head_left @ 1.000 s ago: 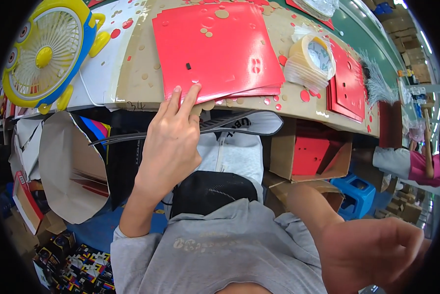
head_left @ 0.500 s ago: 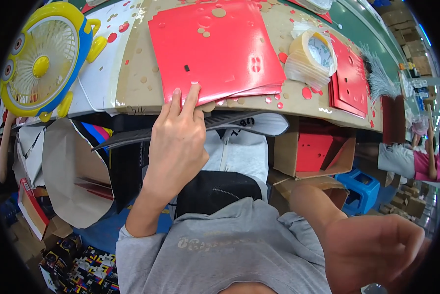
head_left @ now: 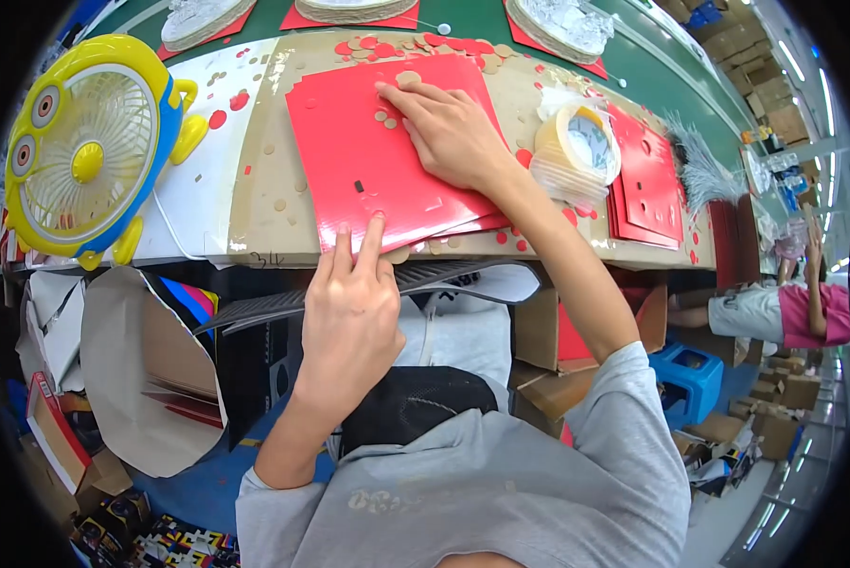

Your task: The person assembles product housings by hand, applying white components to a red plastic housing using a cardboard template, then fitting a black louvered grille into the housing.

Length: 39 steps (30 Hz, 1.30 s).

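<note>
A stack of glossy red sheets (head_left: pixel 335 137) lies on the cardboard-topped table in front of me, its layers slightly fanned at the near right. My left hand (head_left: pixel 354 308) rests two outstretched fingertips on the near edge of the top sheet. Over the sheet's upper right part lies my right hand (head_left: pixel 453 137), fingers extended to the left and thumb apart. Its fingertips are beside small round tan discs (head_left: pixel 385 118). A larger tan disc (head_left: pixel 408 79) sits just beyond them. Near the sheet's front left is a small dark slot (head_left: pixel 358 186).
A yellow-and-blue fan (head_left: pixel 87 161) stands at the left. To the right are a tape roll (head_left: pixel 576 147), another red sheet stack (head_left: pixel 645 180) and silvery tinsel-like strands (head_left: pixel 704 170). Red and tan discs litter the tabletop. Below are an open box (head_left: pixel 537 331) and a blue stool (head_left: pixel 685 383).
My right hand has swung up from the lower right onto the red sheet. The left fingertips stay on its near edge. More of the table's far side shows.
</note>
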Each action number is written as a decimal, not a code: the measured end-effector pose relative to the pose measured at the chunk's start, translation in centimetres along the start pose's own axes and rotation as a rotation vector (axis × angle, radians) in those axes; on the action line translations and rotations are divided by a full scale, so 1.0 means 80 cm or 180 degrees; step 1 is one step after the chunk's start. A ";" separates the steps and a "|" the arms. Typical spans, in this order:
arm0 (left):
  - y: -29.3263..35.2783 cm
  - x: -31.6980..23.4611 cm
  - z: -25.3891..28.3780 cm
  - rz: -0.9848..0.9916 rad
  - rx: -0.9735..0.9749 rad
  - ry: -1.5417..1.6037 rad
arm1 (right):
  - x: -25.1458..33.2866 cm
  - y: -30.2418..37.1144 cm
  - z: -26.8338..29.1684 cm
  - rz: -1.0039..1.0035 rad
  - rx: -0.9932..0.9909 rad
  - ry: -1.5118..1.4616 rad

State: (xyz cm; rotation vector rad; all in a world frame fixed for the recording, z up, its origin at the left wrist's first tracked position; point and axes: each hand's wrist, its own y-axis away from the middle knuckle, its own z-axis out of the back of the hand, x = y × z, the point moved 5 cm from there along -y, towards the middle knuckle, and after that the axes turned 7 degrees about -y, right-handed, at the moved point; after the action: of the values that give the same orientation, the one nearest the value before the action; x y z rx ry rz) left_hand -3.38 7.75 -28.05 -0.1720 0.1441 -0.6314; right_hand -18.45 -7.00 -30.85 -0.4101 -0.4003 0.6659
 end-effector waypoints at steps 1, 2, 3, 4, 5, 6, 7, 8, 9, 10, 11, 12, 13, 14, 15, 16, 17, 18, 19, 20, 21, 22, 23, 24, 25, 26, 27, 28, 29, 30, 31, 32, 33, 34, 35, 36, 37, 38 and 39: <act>0.002 -0.001 0.000 0.0030 -0.0007 0.0014 | 0.007 -0.002 0.003 -0.0020 0.0068 0.0114; 0.004 -0.001 -0.001 0.0049 0.0088 -0.0045 | 0.012 -0.008 0.005 0.0003 0.0092 0.0111; 0.006 -0.002 -0.003 0.0066 0.0185 -0.0103 | 0.014 -0.017 0.001 -0.0110 0.0346 0.0158; 0.005 -0.003 -0.001 0.0032 0.0157 -0.0093 | 0.016 -0.025 0.003 -0.0261 0.0563 0.0251; 0.005 -0.003 -0.001 0.0049 0.0175 -0.0108 | 0.016 -0.030 0.001 -0.0276 0.0551 0.0288; 0.006 -0.003 -0.001 0.0069 0.0196 -0.0125 | 0.015 -0.033 0.000 -0.0338 0.0240 -0.0148; 0.007 -0.001 -0.003 0.0117 0.0200 -0.0036 | 0.011 -0.037 0.000 -0.0372 -0.0095 -0.0591; 0.005 -0.001 -0.003 0.0086 0.0162 -0.0045 | 0.001 -0.034 -0.007 -0.0368 -0.0124 -0.0550; 0.003 -0.002 -0.003 0.0043 0.0164 -0.0007 | -0.006 -0.031 -0.011 -0.0213 -0.0352 -0.0500; 0.008 -0.005 -0.006 0.0061 0.0221 0.0054 | 0.003 -0.029 -0.009 -0.0056 -0.0521 -0.0513; 0.009 -0.006 -0.003 0.0047 0.0272 0.0080 | 0.002 -0.034 -0.010 -0.0053 -0.0488 -0.0540; 0.003 -0.003 -0.001 0.0056 0.0179 -0.0002 | -0.008 -0.045 -0.010 -0.0318 -0.0423 -0.0528; -0.003 0.001 0.000 0.0079 0.0164 -0.0039 | -0.012 -0.051 -0.008 -0.0612 -0.0380 -0.0486; -0.005 0.002 0.001 0.0102 0.0142 -0.0080 | -0.012 -0.047 -0.011 -0.0634 -0.0376 -0.0481; 0.003 -0.001 0.000 0.0093 0.0179 -0.0029 | -0.010 -0.040 -0.018 -0.0535 -0.0332 -0.0423; 0.004 -0.003 0.001 0.0082 0.0152 -0.0032 | -0.013 -0.044 -0.018 -0.0382 -0.0347 -0.0340; 0.006 -0.002 -0.002 0.0083 0.0103 -0.0046 | -0.016 -0.040 -0.022 -0.0341 -0.0306 -0.0332; 0.008 -0.002 0.001 0.0087 0.0062 -0.0079 | -0.015 -0.037 -0.028 -0.0303 -0.0340 -0.0318; 0.008 -0.002 -0.002 0.0084 0.0118 -0.0048 | -0.015 -0.035 -0.028 -0.0349 -0.0553 0.0058; 0.007 -0.004 -0.003 0.0075 0.0171 -0.0019 | -0.020 -0.032 -0.027 -0.0399 -0.0776 0.0436; 0.005 -0.004 -0.005 0.0053 0.0118 -0.0004 | -0.034 -0.034 -0.036 -0.0600 -0.0384 0.0399; 0.008 -0.003 -0.006 0.0059 0.0103 -0.0033 | -0.032 -0.037 -0.034 -0.0582 -0.0411 0.0393; 0.010 -0.002 -0.006 0.0065 0.0071 -0.0033 | -0.033 -0.040 -0.038 -0.0728 -0.0202 0.0184; 0.012 -0.002 -0.005 0.0070 0.0042 -0.0035 | -0.034 -0.043 -0.043 -0.0873 0.0008 -0.0027; 0.012 -0.002 -0.005 0.0071 0.0067 -0.0063 | -0.033 -0.046 -0.042 -0.0865 -0.0029 -0.0024; 0.012 -0.003 -0.005 0.0057 0.0051 -0.0097 | -0.031 -0.048 -0.041 -0.0851 -0.0131 -0.0015; 0.013 -0.003 -0.007 0.0088 0.0064 -0.0098 | -0.029 -0.050 -0.039 -0.0838 -0.0234 -0.0008; 0.012 -0.005 -0.006 0.0097 0.0073 -0.0110 | -0.037 -0.052 -0.038 -0.0844 -0.0297 -0.0003; 0.011 -0.007 -0.007 0.0078 0.0020 -0.0140 | -0.044 -0.055 -0.040 -0.0644 -0.0326 -0.0270; 0.010 -0.010 -0.007 0.0044 0.0000 -0.0191 | -0.051 -0.056 -0.040 -0.0437 -0.0356 -0.0533; 0.012 -0.009 -0.007 0.0069 0.0034 -0.0169 | -0.050 -0.060 -0.040 -0.0416 -0.0411 -0.0557; 0.014 -0.009 -0.008 0.0094 0.0066 -0.0149 | -0.051 -0.063 -0.039 -0.0483 -0.0395 -0.0719; 0.016 -0.008 -0.009 0.0089 0.0079 -0.0189 | -0.051 -0.067 -0.041 -0.0546 -0.0378 -0.0881; 0.014 -0.009 -0.010 0.0054 0.0060 -0.0228 | -0.053 -0.069 -0.037 -0.0545 -0.0433 -0.0868; 0.014 -0.010 -0.013 0.0067 0.0075 -0.0193 | -0.055 -0.070 -0.035 -0.0564 -0.0465 -0.0728; 0.013 -0.010 -0.015 0.0079 0.0091 -0.0157 | -0.058 -0.071 -0.032 -0.0587 -0.0494 -0.0587; 0.014 -0.011 -0.014 0.0112 0.0090 -0.0129 | -0.057 -0.076 -0.029 -0.0568 -0.0543 -0.0595; 0.014 -0.012 -0.014 0.0103 0.0075 -0.0175 | -0.059 -0.078 -0.027 -0.0745 -0.0568 -0.0657; 0.014 -0.012 -0.015 0.0110 0.0092 -0.0152 | -0.063 -0.080 -0.024 -0.0925 -0.0588 -0.0719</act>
State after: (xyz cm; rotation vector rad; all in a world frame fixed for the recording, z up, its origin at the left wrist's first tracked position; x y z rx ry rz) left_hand -3.77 9.07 -29.41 -0.1563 0.0916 -0.5942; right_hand -17.88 -15.39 -30.52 -0.4426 -0.7249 0.3932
